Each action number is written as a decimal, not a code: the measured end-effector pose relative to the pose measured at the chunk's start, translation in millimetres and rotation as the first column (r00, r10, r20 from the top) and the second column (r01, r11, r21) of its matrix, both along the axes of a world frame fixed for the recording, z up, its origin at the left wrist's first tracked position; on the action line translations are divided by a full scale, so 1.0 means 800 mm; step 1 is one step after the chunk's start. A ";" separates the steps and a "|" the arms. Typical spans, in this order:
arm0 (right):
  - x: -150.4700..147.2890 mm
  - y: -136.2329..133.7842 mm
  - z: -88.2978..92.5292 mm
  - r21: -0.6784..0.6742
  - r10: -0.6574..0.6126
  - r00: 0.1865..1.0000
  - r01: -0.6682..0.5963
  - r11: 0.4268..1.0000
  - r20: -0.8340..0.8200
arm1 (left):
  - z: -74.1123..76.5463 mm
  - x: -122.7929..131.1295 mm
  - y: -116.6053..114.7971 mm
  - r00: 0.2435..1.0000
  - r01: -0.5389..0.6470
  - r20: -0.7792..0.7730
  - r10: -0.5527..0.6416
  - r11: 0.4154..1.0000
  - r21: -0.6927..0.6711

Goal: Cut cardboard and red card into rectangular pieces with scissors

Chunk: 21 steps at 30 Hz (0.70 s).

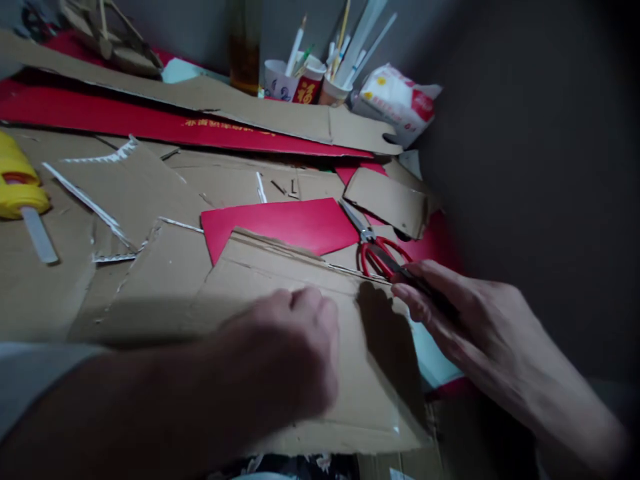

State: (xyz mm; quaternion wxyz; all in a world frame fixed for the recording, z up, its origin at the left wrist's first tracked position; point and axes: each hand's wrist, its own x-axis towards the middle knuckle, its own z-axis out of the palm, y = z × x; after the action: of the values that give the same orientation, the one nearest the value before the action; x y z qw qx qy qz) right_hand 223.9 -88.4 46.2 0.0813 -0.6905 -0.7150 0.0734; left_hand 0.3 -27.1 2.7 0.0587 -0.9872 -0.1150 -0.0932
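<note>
My left hand (295, 340) is curled into a fist over a large piece of cardboard (370, 413); whatever lies inside its fingers is hidden. To the right, my right hand (480, 313) pinches a dark, slim, long object (430, 293) whose kind I cannot make out. Just beyond its fingertips lie scissors (370, 240) with red handles, blades pointing away. A red sheet (280, 223) lies partly under the cardboard's far edge. The right hand's shadow falls across the cardboard's right side.
Cardboard scraps (135, 180) lie at the left beside a yellow glue gun (23, 180) with a glue stick. A long cardboard strip (280, 117) crosses the back. Behind it stand paper cups (280, 80) with pens and sticks, and a tissue pack (395, 100).
</note>
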 end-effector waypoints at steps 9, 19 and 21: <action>0.005 -0.074 -0.024 -0.112 -0.211 0.965 0.195 0.974 -0.155 | 0.024 0.014 0.103 0.991 -0.102 0.047 0.126 0.931 -0.352; 0.004 -0.088 -0.051 -0.066 -0.182 0.912 0.169 0.983 -0.368 | 0.029 0.051 0.108 0.993 -0.111 -0.101 0.062 0.773 -0.625; 0.006 -0.091 -0.054 -0.043 -0.176 0.901 0.173 0.984 -0.396 | 0.035 0.051 0.109 0.994 -0.106 -0.093 0.059 0.745 -0.659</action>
State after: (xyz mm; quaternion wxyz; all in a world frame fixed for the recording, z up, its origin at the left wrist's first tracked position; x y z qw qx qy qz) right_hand 228.7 -160.9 3.0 0.2288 -0.7225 -0.6187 0.2070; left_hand 41.0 59.7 30.5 -0.2871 -0.9404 -0.1820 -0.0111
